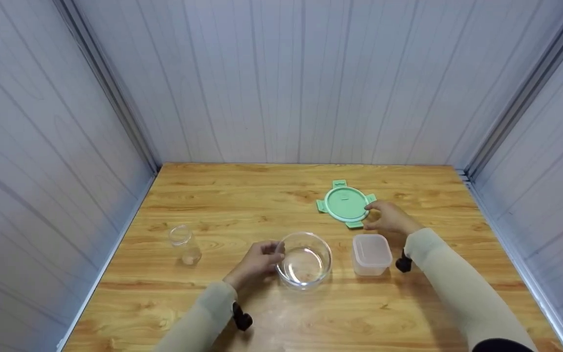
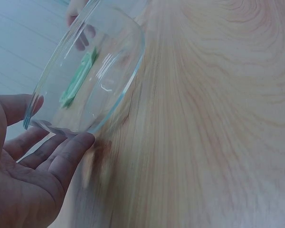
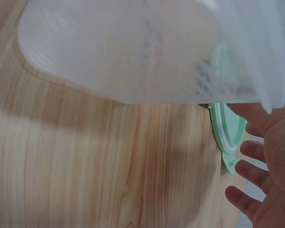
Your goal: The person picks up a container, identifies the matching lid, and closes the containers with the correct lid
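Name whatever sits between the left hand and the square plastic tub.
The head view shows the clear glass bowl, held by the left hand, then bare tabletop before the tub.

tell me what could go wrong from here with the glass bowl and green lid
The left hand grips the glass bowl by one side only, so it could tip or slip if lifted that way. The frosted container stands close to the right hand, so bringing the green lid over to the bowl might knock it. The lid's flaps stick outward and could catch on something.
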`<act>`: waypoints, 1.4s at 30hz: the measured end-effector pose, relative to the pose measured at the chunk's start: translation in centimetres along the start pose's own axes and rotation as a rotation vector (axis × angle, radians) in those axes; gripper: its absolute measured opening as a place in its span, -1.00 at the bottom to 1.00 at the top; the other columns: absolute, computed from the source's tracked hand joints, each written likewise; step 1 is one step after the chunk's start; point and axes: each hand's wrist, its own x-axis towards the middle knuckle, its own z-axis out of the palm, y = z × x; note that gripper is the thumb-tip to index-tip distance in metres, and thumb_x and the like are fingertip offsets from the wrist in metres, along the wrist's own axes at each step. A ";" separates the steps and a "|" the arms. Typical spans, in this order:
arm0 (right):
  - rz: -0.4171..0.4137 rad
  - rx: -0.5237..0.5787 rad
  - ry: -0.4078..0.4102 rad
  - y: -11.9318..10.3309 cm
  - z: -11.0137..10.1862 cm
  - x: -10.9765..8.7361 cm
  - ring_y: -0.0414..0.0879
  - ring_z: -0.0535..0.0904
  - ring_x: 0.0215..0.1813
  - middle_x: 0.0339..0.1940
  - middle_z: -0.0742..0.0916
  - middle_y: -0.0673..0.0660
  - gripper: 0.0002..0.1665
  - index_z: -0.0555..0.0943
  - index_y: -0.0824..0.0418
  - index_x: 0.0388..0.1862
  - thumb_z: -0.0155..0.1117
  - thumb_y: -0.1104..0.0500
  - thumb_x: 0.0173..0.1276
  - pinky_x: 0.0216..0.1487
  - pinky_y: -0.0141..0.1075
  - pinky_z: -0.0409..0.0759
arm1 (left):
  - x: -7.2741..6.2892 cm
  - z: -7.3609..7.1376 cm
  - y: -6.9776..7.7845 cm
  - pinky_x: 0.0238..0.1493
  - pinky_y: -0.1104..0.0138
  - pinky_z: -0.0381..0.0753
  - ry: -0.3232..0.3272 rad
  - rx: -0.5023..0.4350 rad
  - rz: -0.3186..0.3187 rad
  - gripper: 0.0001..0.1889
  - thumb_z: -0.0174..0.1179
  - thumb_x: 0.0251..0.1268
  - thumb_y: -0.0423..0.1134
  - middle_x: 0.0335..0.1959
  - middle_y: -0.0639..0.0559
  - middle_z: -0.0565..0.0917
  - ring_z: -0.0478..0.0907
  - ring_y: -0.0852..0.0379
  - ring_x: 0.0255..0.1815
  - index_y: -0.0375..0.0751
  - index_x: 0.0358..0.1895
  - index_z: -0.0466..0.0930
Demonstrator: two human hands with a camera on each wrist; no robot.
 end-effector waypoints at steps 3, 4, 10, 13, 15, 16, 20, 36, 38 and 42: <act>-0.009 -0.021 -0.007 0.1 0.2 0.1 0.47 0.43 0.56 0.48 0.62 0.46 -0.23 0.55 0.42 0.47 0.60 0.10 0.41 0.58 0.38 0.38 | -0.1 0.1 0.0 0.09 0.28 0.78 0.005 -0.012 0.000 -0.57 0.26 0.46 -0.42 0.15 -0.41 0.71 0.68 0.06 0.04 -0.59 0.30 0.57; -0.014 -0.024 -0.010 0.1 0.3 0.2 0.46 0.44 0.56 0.47 0.62 0.45 -0.23 0.56 0.42 0.46 0.60 0.10 0.41 0.57 0.38 0.39 | -0.1 0.1 0.0 0.10 0.28 0.77 0.007 -0.015 -0.002 -0.57 0.26 0.46 -0.42 0.15 -0.40 0.71 0.68 0.07 0.03 -0.59 0.30 0.58; -0.023 -0.027 -0.057 -0.1 0.3 0.4 0.42 0.50 0.53 0.48 0.63 0.42 -0.25 0.54 0.38 0.50 0.57 0.11 0.45 0.53 0.33 0.47 | 0.0 0.1 0.1 0.09 0.30 0.77 0.009 -0.029 -0.013 -0.57 0.27 0.44 -0.42 0.15 -0.39 0.71 0.68 0.05 0.05 -0.57 0.30 0.59; 0.004 -0.016 -0.098 -0.2 0.3 0.3 0.41 0.49 0.55 0.55 0.56 0.42 -0.24 0.50 0.34 0.56 0.51 0.09 0.51 0.53 0.32 0.49 | 0.0 0.0 0.0 0.07 0.30 0.78 -0.002 -0.006 0.008 -0.57 0.27 0.45 -0.42 0.16 -0.43 0.70 0.68 0.05 0.05 -0.59 0.30 0.58; 0.028 -0.011 -0.120 -0.2 0.3 0.3 0.40 0.45 0.58 0.62 0.49 0.41 -0.25 0.47 0.31 0.59 0.47 0.08 0.54 0.55 0.31 0.47 | 0.0 -0.1 -0.1 0.06 0.31 0.78 -0.009 0.014 0.030 -0.58 0.27 0.46 -0.44 0.16 -0.45 0.70 0.67 0.08 0.04 -0.61 0.29 0.57; 0.033 -0.018 -0.128 -0.2 0.4 0.3 0.40 0.42 0.61 0.65 0.46 0.41 -0.26 0.47 0.30 0.60 0.45 0.09 0.56 0.57 0.32 0.44 | 0.1 -0.2 -0.1 0.05 0.32 0.79 -0.012 0.024 0.042 -0.58 0.27 0.46 -0.44 0.16 -0.46 0.70 0.67 0.10 0.03 -0.62 0.28 0.57; 0.030 -0.041 -0.146 -0.3 0.3 0.5 0.42 0.36 0.64 0.69 0.40 0.43 -0.30 0.48 0.31 0.59 0.41 0.13 0.58 0.59 0.33 0.40 | 0.1 -0.3 -0.3 0.02 0.35 0.79 -0.017 0.038 0.057 -0.60 0.27 0.47 -0.45 0.14 -0.46 0.70 0.65 0.14 0.00 -0.64 0.27 0.57; 0.035 0.019 -0.095 -0.5 1.0 0.2 0.12 0.69 0.11 0.05 0.76 0.20 -0.82 0.81 0.23 0.00 0.48 0.31 0.44 0.13 0.07 0.73 | 0.1 -0.1 -0.2 0.06 0.22 0.83 -0.002 -0.006 0.023 -0.58 0.27 0.45 -0.45 0.16 -0.46 0.70 0.71 0.01 0.04 -0.61 0.28 0.57; 0.029 0.020 -0.094 -0.5 1.0 0.1 0.13 0.70 0.12 0.05 0.77 0.21 -0.83 0.81 0.23 -0.01 0.48 0.30 0.45 0.14 0.08 0.74 | 0.1 0.0 -0.2 0.06 0.21 0.83 0.001 -0.012 0.020 -0.58 0.27 0.45 -0.44 0.15 -0.45 0.70 0.71 0.01 0.05 -0.60 0.29 0.57; 0.078 0.085 -0.061 -0.3 0.8 -0.2 0.19 0.68 0.20 0.14 0.76 0.25 -0.76 0.78 0.26 0.10 0.41 0.26 0.52 0.22 0.14 0.71 | 0.1 0.0 -0.3 0.10 0.21 0.81 -0.005 -0.021 0.007 -0.58 0.27 0.46 -0.43 0.17 -0.42 0.69 0.69 -0.01 0.08 -0.59 0.30 0.57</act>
